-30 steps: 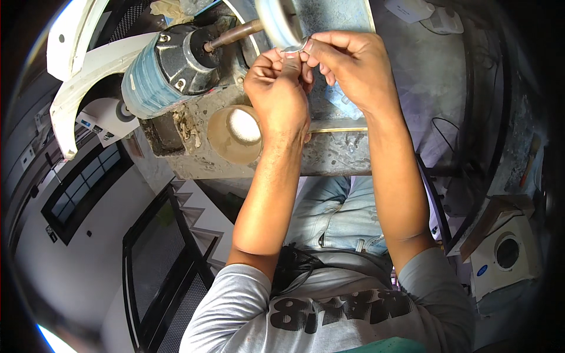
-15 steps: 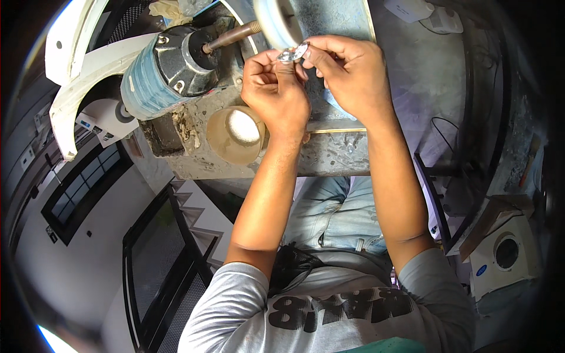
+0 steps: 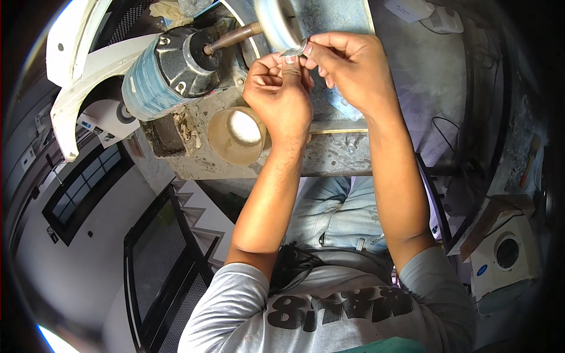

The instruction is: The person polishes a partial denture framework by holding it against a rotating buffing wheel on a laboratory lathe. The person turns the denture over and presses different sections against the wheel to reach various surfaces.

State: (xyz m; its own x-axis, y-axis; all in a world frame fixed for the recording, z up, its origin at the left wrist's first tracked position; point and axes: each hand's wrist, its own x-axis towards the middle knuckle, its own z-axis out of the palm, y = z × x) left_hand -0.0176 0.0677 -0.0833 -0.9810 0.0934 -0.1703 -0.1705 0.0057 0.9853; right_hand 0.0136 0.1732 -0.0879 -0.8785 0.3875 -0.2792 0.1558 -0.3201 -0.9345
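A small shiny silver-coloured metal piece (image 3: 293,52) is pinched between both hands at the lower edge of a pale polishing wheel (image 3: 272,23). Its exact kind is too small to tell. My left hand (image 3: 281,97) grips one end with thumb and forefinger, the other fingers curled in. From the right, my right hand (image 3: 356,73) pinches the other end. The piece appears to touch the wheel's rim or sit very close to it. The wheel is mounted on a threaded shaft (image 3: 234,39) coming out of a blue and black motor (image 3: 168,76).
Left of my left wrist stands a tan tub (image 3: 220,141) with white material inside. A dark, dirty recess (image 3: 165,135) lies beside it on the stained bench (image 3: 335,150). A curved white guard (image 3: 65,112) arches around the motor. A beige box-shaped appliance (image 3: 506,253) is at far right.
The metal piece has tilted, its bright face now darker and edge-on. Both hands have shifted only slightly, still pinching it by the wheel.
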